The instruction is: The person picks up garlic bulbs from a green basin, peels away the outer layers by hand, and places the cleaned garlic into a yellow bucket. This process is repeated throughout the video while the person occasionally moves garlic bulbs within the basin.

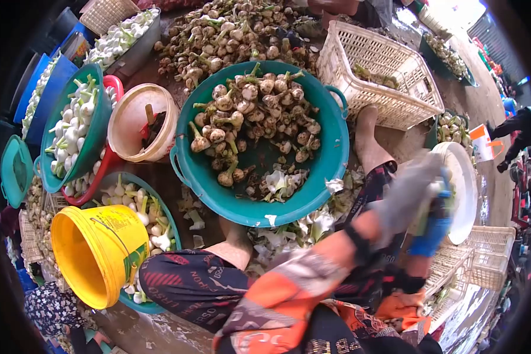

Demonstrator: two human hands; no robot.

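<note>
My left hand point(410, 197), in a grey glove, reaches across to my right side and is smeared by motion. Beside it is my right hand point(435, 221) in a blue glove, partly covered by the left. Whether either hand holds anything does not show. Both are near a pale round tub point(463, 192). In front of me stands a green basin point(265, 217) with brown, soil-covered garlic bulbs point(251, 109) and pale peeled skins point(283, 183). More peelings point(312, 227) lie between my legs.
A heap of unpeeled garlic point(230, 32) lies behind the basin. To the left stand a white bucket point(121, 127), a tipped yellow bucket point(79, 256) and basins of white bulbs point(76, 127). A cream plastic crate point(389, 112) sits at the right, and other crates point(492, 248) stand farther down.
</note>
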